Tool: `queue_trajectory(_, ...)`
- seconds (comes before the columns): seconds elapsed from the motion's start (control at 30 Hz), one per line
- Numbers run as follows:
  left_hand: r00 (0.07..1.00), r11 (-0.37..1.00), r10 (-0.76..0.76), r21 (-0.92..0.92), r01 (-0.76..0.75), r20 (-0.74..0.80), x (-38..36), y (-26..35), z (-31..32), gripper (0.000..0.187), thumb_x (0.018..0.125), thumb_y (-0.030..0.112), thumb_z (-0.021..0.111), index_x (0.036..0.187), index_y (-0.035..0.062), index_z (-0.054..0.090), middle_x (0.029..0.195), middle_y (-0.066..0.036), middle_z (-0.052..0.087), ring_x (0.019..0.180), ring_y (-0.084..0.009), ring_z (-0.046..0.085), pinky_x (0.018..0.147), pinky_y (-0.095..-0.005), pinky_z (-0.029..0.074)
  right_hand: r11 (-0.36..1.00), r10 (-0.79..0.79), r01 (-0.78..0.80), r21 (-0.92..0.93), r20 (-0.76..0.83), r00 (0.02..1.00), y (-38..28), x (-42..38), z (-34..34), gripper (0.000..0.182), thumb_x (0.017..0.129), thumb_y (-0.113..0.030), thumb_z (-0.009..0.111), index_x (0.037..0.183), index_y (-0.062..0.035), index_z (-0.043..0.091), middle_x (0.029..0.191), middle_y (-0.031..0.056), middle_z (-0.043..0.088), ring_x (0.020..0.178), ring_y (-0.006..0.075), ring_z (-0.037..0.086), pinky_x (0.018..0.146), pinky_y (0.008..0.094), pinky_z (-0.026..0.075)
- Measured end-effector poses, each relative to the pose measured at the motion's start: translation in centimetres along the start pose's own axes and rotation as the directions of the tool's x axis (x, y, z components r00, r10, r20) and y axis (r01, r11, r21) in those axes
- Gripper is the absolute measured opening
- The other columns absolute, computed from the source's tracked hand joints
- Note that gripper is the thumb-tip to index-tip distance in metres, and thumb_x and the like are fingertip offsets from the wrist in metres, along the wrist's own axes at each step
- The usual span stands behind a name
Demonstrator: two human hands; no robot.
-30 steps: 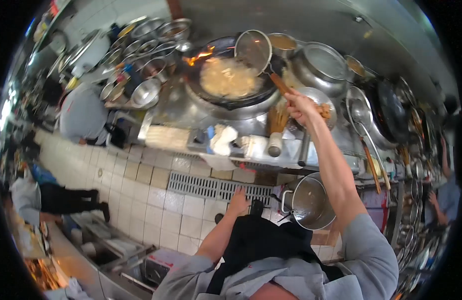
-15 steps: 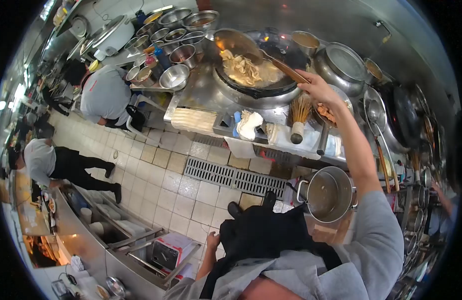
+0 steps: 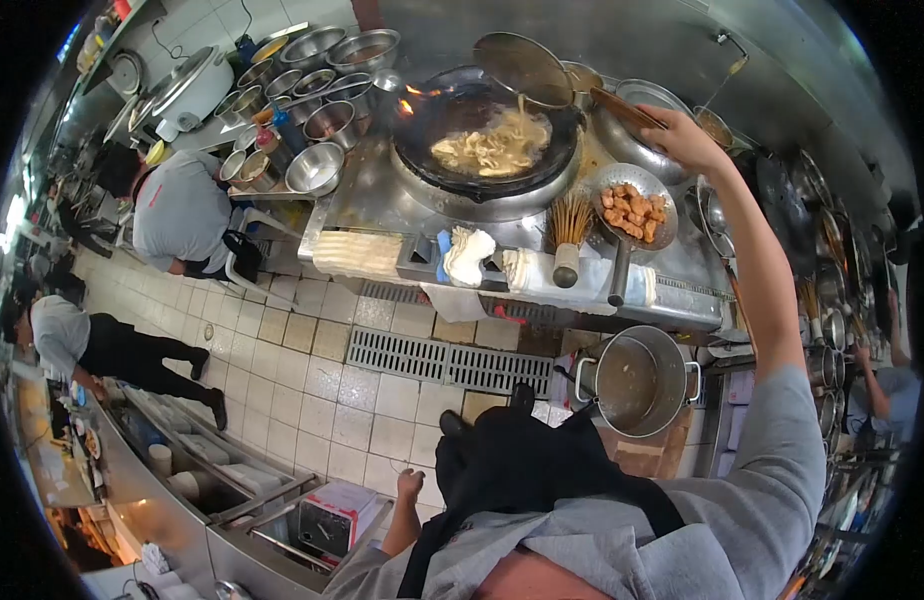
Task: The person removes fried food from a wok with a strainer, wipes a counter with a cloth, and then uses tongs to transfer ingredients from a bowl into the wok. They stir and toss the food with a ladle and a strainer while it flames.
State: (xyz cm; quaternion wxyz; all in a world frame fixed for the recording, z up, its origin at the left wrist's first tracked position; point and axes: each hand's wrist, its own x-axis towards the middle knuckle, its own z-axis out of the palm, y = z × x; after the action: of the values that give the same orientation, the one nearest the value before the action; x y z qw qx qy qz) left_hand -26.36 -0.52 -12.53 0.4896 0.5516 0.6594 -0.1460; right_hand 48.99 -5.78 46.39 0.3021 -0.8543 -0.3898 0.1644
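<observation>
My right hand (image 3: pixel 687 145) is closed around the wooden handle of a large round strainer (image 3: pixel 522 68). The strainer is tilted above the back right of a black wok (image 3: pixel 422 160), and a pale strip hangs from its lower edge. Pale food pieces (image 3: pixel 497 145) lie in bubbling liquid in the wok, with a small flame at its back left. Nearer me, browned chunks (image 3: pixel 634 212) sit in a perforated ladle (image 3: pixel 622 262) beside a bamboo brush (image 3: pixel 567 240). My left hand (image 3: pixel 409 487) hangs low at my side, fingers curled, with nothing visible in it.
Steel bowls (image 3: pixel 315 168) crowd the counter left of the wok. Folded cloths (image 3: pixel 360 253) line its front edge. A large two-handled pot (image 3: pixel 642 385) stands low at the right. Two people (image 3: pixel 182 210) are at the left, and another person (image 3: pixel 882 390) is at far right.
My right hand has raised the strainer up and to the right, away from the food, which now lies spread in the wok. My view has shifted slightly; the ladle of browned chunks now shows fully.
</observation>
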Motion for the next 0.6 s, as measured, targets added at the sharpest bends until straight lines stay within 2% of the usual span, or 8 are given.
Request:
queue_trajectory(0.1, 0.996, 0.995, 0.071, -0.072, -0.075, -0.055, 0.1, 2.1, -1.1, 0.056, 0.067, 0.020, 0.063, 0.113, -0.0104, 0.053, 0.096, -0.025, 0.063, 0.089, -0.0301, 0.062, 0.078, -0.0335, 0.049, 0.974, 0.143, -0.150, 0.170, 0.054, 0.988, 2.5, 4.5, -0.1, 0.049, 0.088, -0.014, 0.051, 0.135, -0.0146, 0.040, 0.062, -0.0015, 0.043, 0.041, 0.0045, 0.032, 0.035, 0.0219, 0.024)
queue_trajectory(0.2, 0.991, 0.989, 0.095, -0.100, -0.105, -0.095, -1.1, 3.5, -1.9, 0.055, 0.067, 0.019, 0.063, 0.114, -0.0089, 0.053, 0.096, -0.024, 0.063, 0.089, -0.0297, 0.062, 0.078, -0.0334, 0.048, 0.949, 0.240, -0.254, 0.188, 0.097, 0.966, 4.7, 8.1, -0.6, 0.051, 0.089, -0.018, 0.052, 0.138, -0.0173, 0.035, 0.061, -0.0043, 0.041, 0.041, 0.0038, 0.032, 0.034, 0.0187, 0.023)
queue_trajectory(0.33, 0.994, 0.991, 0.065, -0.113, -0.075, -0.092, -5.5, 5.2, -2.4, 0.053, 0.068, 0.018, 0.062, 0.114, -0.0066, 0.054, 0.096, -0.024, 0.063, 0.089, -0.0295, 0.062, 0.079, -0.0334, 0.048, 0.880, 0.275, -0.368, 0.300, 0.310, 0.910, 6.3, 8.9, -2.2, 0.047, 0.091, -0.015, 0.047, 0.137, -0.0179, 0.036, 0.062, -0.0025, 0.042, 0.042, 0.0028, 0.033, 0.033, 0.0182, 0.025)
queue_trajectory(0.37, 0.996, 0.992, 0.046, -0.115, -0.055, -0.079, -6.7, 5.6, -2.4, 0.052, 0.068, 0.017, 0.062, 0.115, -0.0060, 0.054, 0.097, -0.024, 0.063, 0.090, -0.0295, 0.061, 0.080, -0.0335, 0.047, 0.859, 0.254, -0.385, 0.336, 0.373, 0.893, 8.2, 9.3, -2.5, 0.054, 0.090, -0.013, 0.045, 0.141, -0.0205, 0.028, 0.061, -0.0024, 0.043, 0.039, 0.0012, 0.029, 0.031, 0.0164, 0.021)
queue_trajectory(0.47, 0.995, 0.992, -0.018, -0.126, 0.005, -0.097, -6.7, 1.0, 0.1, 0.051, 0.070, 0.018, 0.062, 0.114, -0.0048, 0.055, 0.086, -0.021, 0.064, 0.077, -0.0254, 0.063, 0.070, -0.0333, 0.050, 0.682, 0.402, -0.612, 0.400, 0.495, 0.771, 8.9, 6.8, -3.1, 0.038, 0.092, -0.016, 0.044, 0.129, -0.0111, 0.039, 0.061, -0.0017, 0.042, 0.037, 0.0004, 0.028, 0.026, 0.0154, 0.019)
queue_trajectory(0.53, 0.998, 0.989, -0.061, -0.132, 0.062, 0.007, -12.0, 5.2, -0.5, 0.049, 0.071, 0.019, 0.061, 0.114, -0.0040, 0.055, 0.072, -0.014, 0.062, 0.060, -0.0196, 0.059, 0.056, -0.0315, 0.050, 0.436, 0.400, -0.760, 0.483, 0.653, 0.644, 10.9, 6.2, -0.9, 0.023, 0.092, -0.018, 0.044, 0.113, -0.0103, 0.042, 0.061, -0.0013, 0.042, 0.035, -0.0004, 0.025, 0.024, 0.0144, 0.016)
queue_trajectory(0.57, 0.999, 0.980, -0.010, -0.200, 0.017, 0.034, -7.3, -1.1, 2.2, 0.047, 0.073, 0.019, 0.061, 0.115, -0.0030, 0.055, 0.062, -0.009, 0.058, 0.050, -0.0156, 0.054, 0.047, -0.0292, 0.047, 0.296, 0.371, -0.812, 0.503, 0.723, 0.583, 11.5, 5.5, 0.0, 0.016, 0.093, -0.020, 0.044, 0.106, -0.0098, 0.044, 0.061, -0.0011, 0.042, 0.035, -0.0007, 0.024, 0.023, 0.0139, 0.014)
queue_trajectory(0.6, 0.993, 0.933, -0.019, -0.356, 0.061, 0.119, -8.3, -0.4, 1.4, 0.046, 0.074, 0.018, 0.059, 0.116, -0.0016, 0.055, 0.067, -0.010, 0.061, 0.053, -0.0175, 0.056, 0.049, -0.0300, 0.048, 0.303, 0.368, -0.818, 0.489, 0.732, 0.574, 9.8, 4.3, 1.7, 0.018, 0.093, -0.025, 0.044, 0.085, -0.0114, 0.036, 0.060, -0.0011, 0.041, 0.034, -0.0011, 0.024, 0.021, 0.0144, 0.014)
